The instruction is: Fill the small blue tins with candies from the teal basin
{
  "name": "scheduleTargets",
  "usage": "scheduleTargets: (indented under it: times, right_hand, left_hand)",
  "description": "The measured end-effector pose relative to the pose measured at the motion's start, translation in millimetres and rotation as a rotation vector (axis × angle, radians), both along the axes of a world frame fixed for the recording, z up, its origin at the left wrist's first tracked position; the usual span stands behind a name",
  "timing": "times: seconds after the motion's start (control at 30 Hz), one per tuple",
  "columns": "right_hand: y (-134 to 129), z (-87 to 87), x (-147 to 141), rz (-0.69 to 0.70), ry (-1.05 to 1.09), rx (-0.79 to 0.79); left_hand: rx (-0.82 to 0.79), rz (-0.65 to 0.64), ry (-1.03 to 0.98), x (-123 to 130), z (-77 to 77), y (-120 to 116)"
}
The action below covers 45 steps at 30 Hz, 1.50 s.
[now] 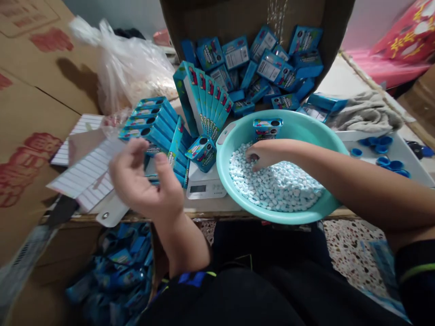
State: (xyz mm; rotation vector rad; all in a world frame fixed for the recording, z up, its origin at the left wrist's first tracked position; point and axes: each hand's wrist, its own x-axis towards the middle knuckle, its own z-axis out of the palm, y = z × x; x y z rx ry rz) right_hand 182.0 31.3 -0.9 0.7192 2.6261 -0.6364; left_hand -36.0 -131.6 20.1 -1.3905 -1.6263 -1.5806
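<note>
R hand (267, 154) dips into white mints (278, 185) in teal basin (272, 218), approx 3 o'clock; fingers (253, 156) bunched, can't tell if clamped. L hand (144, 176) at 9 o'clock, fingers (134, 151) apart, just by blue boxes (152, 127). Scale (204, 188) btwn.
</note>
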Motion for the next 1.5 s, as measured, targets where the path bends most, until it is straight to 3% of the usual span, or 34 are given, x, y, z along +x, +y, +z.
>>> scheduleTargets:
  times: [0.1, 0.17, 0.3, 0.43, 0.6, 0.67, 0.9, 1.03, 1.1, 1.2, 1.33, 1.43, 1.5]
  right_hand:
    - [-1, -0.2, 0, -0.037, 0.001, -0.037]
    - [-1, -1.2, 1, -0.065, 0.004, -0.049]
    - [-1, -2.4, 2, -0.091, 0.009, -0.047]
    - [-2, -1.6, 2, -0.123, -0.013, -0.071]
    - [-2, -6.0, 2, -0.148, -0.047, -0.057]
    - [0, -8.5, 3, -0.152, -0.055, -0.071]
    - [4, -11.2, 3, -0.099, -0.038, -0.045]
    - [4, -9.6, 3, -0.061, -0.042, -0.033]
    - [4, -8.2, 4, -0.043, -0.048, -0.031]
    - [5, -6.2, 4, -0.039, -0.045, -0.039]
    - [7, -4.9, 6, -0.019, -0.036, -0.084]
    - [10, -4.9, 6, -0.021, -0.049, -0.104]
    - [11, -4.4, 6, -0.025, -0.051, -0.114]
  left_hand:
    - [0.261, 0.107, 0.05, -10, 7.2, -11]
    - [0.327, 0.139, 0.059, -23, 4.7, -18]
    - [0.31, 0.18, 0.03, -45, -3.7, -29]
    - [0.28, 0.261, 0.048, -50, -6.6, -41]
    - [0.171, 0.478, 0.187, -54, -11.0, -59]
    - [0.143, 0.496, 0.225, -57, -12.9, -62]
    - [0.205, 0.297, 0.18, -35, -24.4, -51]
    - [0.016, 0.034, 0.173, -9, -32.6, -36]
    - [-0.115, -0.037, 0.158, 1, -34.5, -24]
    - [-0.336, -0.091, 0.044, 9, -40.9, -3]
    - [-0.545, -0.108, -0.155, 7, -61.0, 19]
    - [-0.579, -0.092, -0.266, 4, -72.2, 23]
    - [-0.51, -0.086, -0.253, 4, -71.2, 17]
